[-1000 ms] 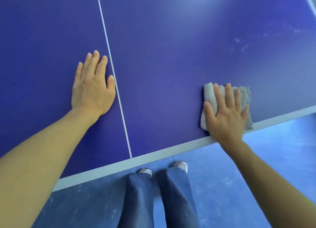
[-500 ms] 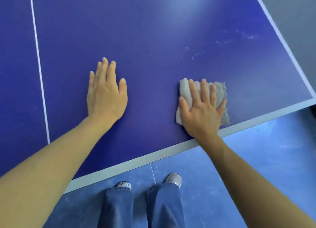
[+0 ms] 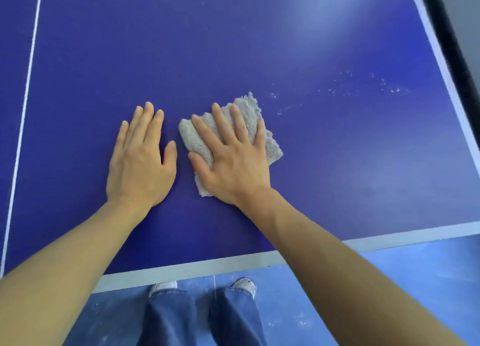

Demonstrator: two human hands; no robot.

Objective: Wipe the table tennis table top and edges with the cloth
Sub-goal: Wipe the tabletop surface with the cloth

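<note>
well, change: half a second back the cloth (image 3: 193, 140) lay close to the near stripe (image 3: 207, 266) and well apart from the left hand (image 3: 140, 169); now it lies farther up the table (image 3: 233, 47), just beside that hand, turned so one fluffy corner points away from the person.
cloth: pale grey, crumpled, flat on the blue top, touching no stripe.
right hand (image 3: 233, 169): on top of the cloth, palm down, fingers straight and spread, pressing it to the top; no finger curls round it.
left hand: left of the cloth, flat on the blue top, fingers straight and together, holding nothing; its thumb is near the cloth's left border, not touching.
specks (image 3: 337, 91): white bits scattered right of the cloth, the closest just off its far corner.
near stripe: pale band on the person's side of the cloth, a wide strip of blue top between them, crossed by both forearms.
side stripe (image 3: 441, 67): well right of the cloth, slanting; blue top lies between.
centre line (image 3: 24, 106): thin, white, far left of the cloth, past the left hand.
room: blue top runs on beyond the cloth to the frame's upper border.
floor (image 3: 415, 273): blue, nearer the person than the cloth; shoes (image 3: 163, 286) and jeans (image 3: 168, 317) stand there.
</note>
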